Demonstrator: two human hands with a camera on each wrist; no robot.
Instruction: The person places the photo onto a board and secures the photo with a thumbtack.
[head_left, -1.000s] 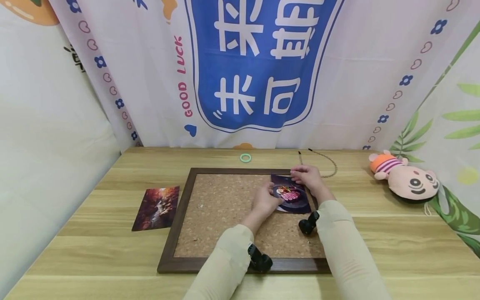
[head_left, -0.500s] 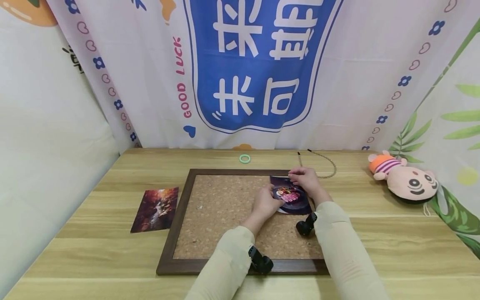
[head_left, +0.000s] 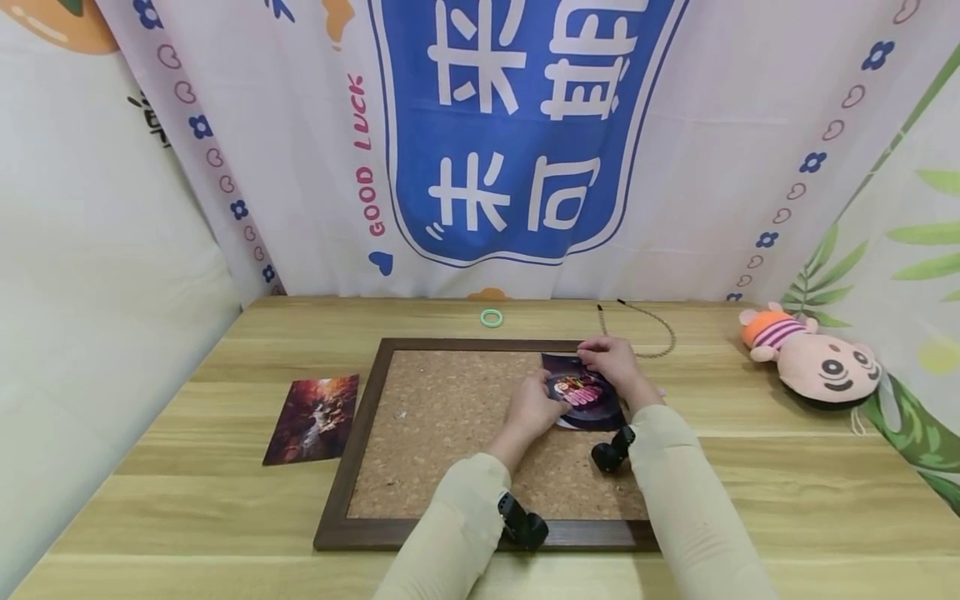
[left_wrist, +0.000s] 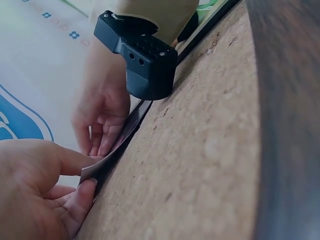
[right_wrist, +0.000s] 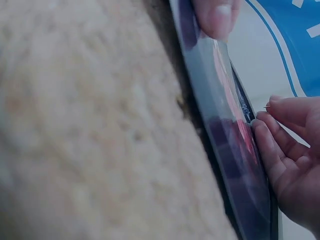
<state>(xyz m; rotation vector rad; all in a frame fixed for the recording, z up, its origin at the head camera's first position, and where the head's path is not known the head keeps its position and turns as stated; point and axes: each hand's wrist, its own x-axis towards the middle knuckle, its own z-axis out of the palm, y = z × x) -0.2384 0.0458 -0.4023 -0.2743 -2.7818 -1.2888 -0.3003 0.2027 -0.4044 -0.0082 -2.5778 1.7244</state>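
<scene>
A dark photo of plated food [head_left: 583,398] lies over the upper right of a brown-framed corkboard [head_left: 442,433]. My left hand [head_left: 531,408] pinches its left edge between thumb and fingers; in the left wrist view that edge curls up off the cork. At the photo's top edge, close to the frame's corner, is my right hand [head_left: 613,365]. Its thumb and fingertip pinch a pin [right_wrist: 267,106], of which only a thin metal point shows in the right wrist view. The rest of the pin is hidden by the fingers.
Left of the board lies a second photo [head_left: 313,421] of an autumn stream. Behind the board are a green ring [head_left: 491,318] and a thin cord [head_left: 663,329] with dark tips. A plush toy [head_left: 817,362] lies at the right, near the wall cloth [head_left: 697,192].
Both hands stay at the photo. My right hand has shifted slightly left and down along its top edge; the left hand holds nearly the same place.
</scene>
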